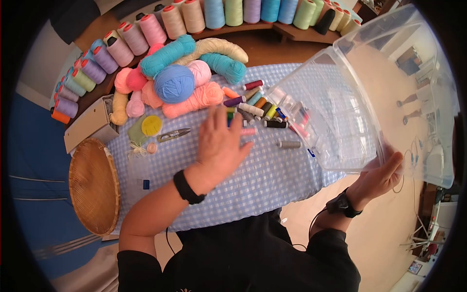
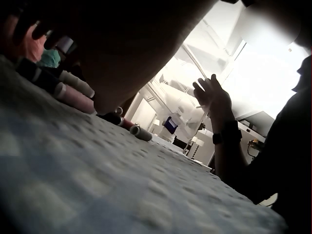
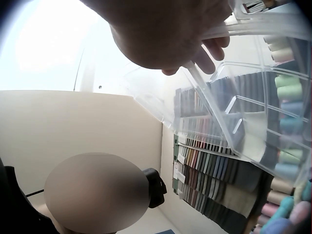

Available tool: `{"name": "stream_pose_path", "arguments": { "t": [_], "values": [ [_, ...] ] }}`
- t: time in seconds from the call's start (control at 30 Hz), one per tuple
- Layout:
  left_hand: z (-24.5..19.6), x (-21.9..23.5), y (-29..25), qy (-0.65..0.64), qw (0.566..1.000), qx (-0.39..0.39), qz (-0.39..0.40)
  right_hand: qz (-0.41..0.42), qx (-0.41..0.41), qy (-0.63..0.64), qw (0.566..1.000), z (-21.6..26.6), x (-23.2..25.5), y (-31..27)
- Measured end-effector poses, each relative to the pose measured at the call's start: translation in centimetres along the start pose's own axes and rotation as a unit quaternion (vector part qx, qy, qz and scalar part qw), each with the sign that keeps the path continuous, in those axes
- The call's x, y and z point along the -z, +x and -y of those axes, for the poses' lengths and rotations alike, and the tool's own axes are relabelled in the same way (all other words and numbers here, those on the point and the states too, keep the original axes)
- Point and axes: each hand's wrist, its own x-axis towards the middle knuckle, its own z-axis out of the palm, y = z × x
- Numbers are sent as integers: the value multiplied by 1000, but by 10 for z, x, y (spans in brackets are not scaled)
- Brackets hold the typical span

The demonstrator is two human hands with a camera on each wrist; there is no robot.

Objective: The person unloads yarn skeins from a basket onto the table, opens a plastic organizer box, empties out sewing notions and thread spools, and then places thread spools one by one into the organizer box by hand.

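My right hand (image 1: 377,181) grips the near edge of a clear plastic compartment box (image 1: 335,119), which is tilted up on its side with its transparent lid (image 1: 428,97) swung open to the right. In the right wrist view the fingers curl over the box's edge. Small thread spools (image 1: 272,113) in many colours lie heaped at the box's lower left side, some still seen through the plastic. My left hand (image 1: 219,141) is over the left side of this heap, fingers spread and slightly bent, beside a pink spool (image 1: 249,131). A grey spool (image 1: 290,144) lies apart, nearer me.
Yarn skeins and balls (image 1: 174,85) pile up behind the spools. Thread snips (image 1: 173,135), a yellow disc (image 1: 152,125) and a wicker basket (image 1: 94,187) are on the left. Large thread cones (image 1: 214,14) line a curved wooden shelf behind the checked tablecloth (image 1: 233,180).
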Motion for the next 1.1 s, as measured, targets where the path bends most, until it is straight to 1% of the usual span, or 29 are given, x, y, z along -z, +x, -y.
{"name": "stream_pose_path", "arguments": {
  "t": [0.07, 0.13, 0.17, 0.23, 0.27, 0.37, 0.4, 0.5, 0.53, 0.57, 0.6, 0.63, 0.7, 0.73, 0.8, 0.83, 0.87, 0.9, 0.93, 0.97, 1.03, 1.1],
  "values": [
    [14, -11, 1, 23, 1000, 8, -16, 5, -13, 19, 1000, -4, 0, 1],
    [17, -18, 4, -20, 999, 2, 28, 19, -41, 50, 998, -11, -2, 2],
    [12, -17, 6, -21, 999, 3, 24, 20, -38, 52, 998, -14, -2, 3],
    [-6, -20, 9, 0, 994, -11, 105, 33, -47, 74, 996, -20, 1, 4],
    [-9, -25, 11, 0, 995, -38, 91, 34, -46, 72, 996, -20, 3, 4],
    [-25, -33, 16, -14, 993, -44, 112, 32, -45, 75, 996, -21, 6, 5],
    [-30, -38, 16, -10, 994, -44, 97, 35, -46, 61, 996, -22, 9, 5],
    [-35, -44, 33, 17, 994, -54, 97, 39, -48, 39, 997, -22, 12, 3],
    [-34, -52, 41, 16, 994, -53, 95, 41, -48, 33, 997, -21, 11, 3],
    [-31, -64, 50, -3, 996, -81, 22, 43, -47, 34, 997, -19, 9, 2],
    [-31, -66, 57, -20, 993, -108, -52, 47, -45, 41, 997, -16, 6, 2],
    [-31, -67, 63, -18, 993, -105, -57, 52, -42, 49, 997, -14, 4, 2],
    [-32, -57, 72, -121, 984, -126, -42, 61, -44, 69, 995, -18, 7, 5],
    [-30, -55, 70, -120, 984, -124, -47, 68, -49, 84, 993, -20, 7, 6],
    [-27, -51, 54, -83, 985, -122, -89, 65, -55, 84, 993, -16, 3, 8],
    [-24, -45, 43, -84, 985, -119, -87, 59, -64, 80, 993, -14, 2, 8],
    [-23, -23, 30, -103, 986, -127, -38, 62, -66, 81, 993, -15, 3, 8],
    [-19, -6, 15, -121, 984, -133, 11, 84, -72, 85, 990, -17, 4, 10],
    [-13, 3, -2, -87, 989, -120, 16, 106, -77, 93, 987, -19, 2, 10],
    [-8, 11, -20, -52, 993, -106, 22, 112, -81, 100, 985, -17, -4, 9],
    [-4, 43, -55, -100, 992, -44, 68, 180, -134, 154, 962, -10, -18, 3],
    [0, 77, -92, -179, 975, -48, 122, 243, -189, 192, 932, -16, -31, -6]
  ]
}}
